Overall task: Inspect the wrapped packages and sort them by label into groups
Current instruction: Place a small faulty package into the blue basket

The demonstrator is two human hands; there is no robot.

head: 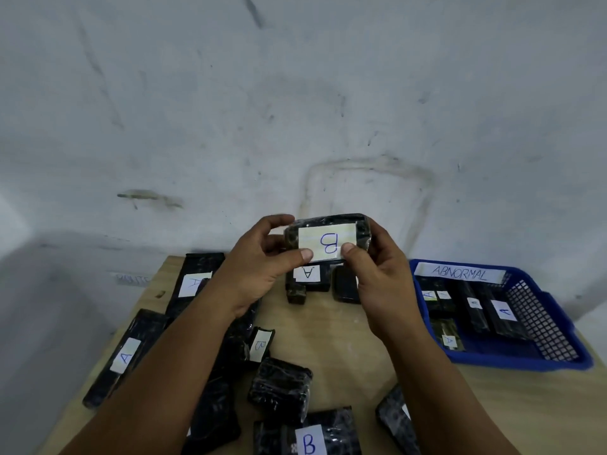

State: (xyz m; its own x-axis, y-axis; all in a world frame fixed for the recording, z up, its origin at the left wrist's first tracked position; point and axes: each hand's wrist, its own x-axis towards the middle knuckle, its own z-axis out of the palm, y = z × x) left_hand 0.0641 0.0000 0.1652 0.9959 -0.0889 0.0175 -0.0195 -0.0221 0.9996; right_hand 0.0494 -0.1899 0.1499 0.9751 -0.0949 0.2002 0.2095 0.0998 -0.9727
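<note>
A black wrapped package [328,239] with a white label marked "B" is held up above the wooden tabletop [345,339], gripped at its left end by the left hand [259,267] and at its right end by the right hand [377,274], both thumbs pressed on the label's lower edge. Other wrapped packages labelled "A" and "B" are spread on the tabletop below. A blue basket [558,356] tagged "ABNORMAL" is seen at the right, holding several "A" packages.

One black film-wrapped package with a white B label [328,239] held between two hands; one blue plastic mesh basket [538,326], right of the hands, holding five A-labelled packages.
</note>
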